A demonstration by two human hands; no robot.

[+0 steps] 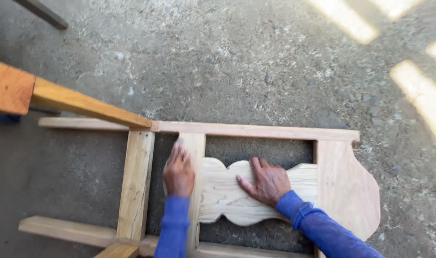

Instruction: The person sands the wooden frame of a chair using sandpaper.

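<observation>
Two hands of mine are down on a pale wooden frame (256, 130) that lies flat on the rough concrete floor (237, 62). My right hand (269, 181) rests palm-down on the curvy cut-out panel (227, 193) in the middle of the frame, fingers (256, 165) spread wide and flat, gripping nothing. My left hand (179, 173) lies over the upright slat (195, 148) just left of that panel, at its left edge; its fingers are blurred, stretched forward and close together, and I cannot tell whether anything is under them. Both my sleeves are blue.

The panel sits between that slat and a broad shaped board (347, 191) at the right end of the frame, touching both. Further left a second, yellower slat (136, 184) crosses between the top rail and the bottom rail (65, 230). Through the gaps I see the floor.

At the upper left a darker, orange-brown beam (84, 104) slants down to meet the top rail, joined at its high end to a reddish block (7, 88). Bright bars of sunlight (421, 95) fall on the floor at the upper right.
</observation>
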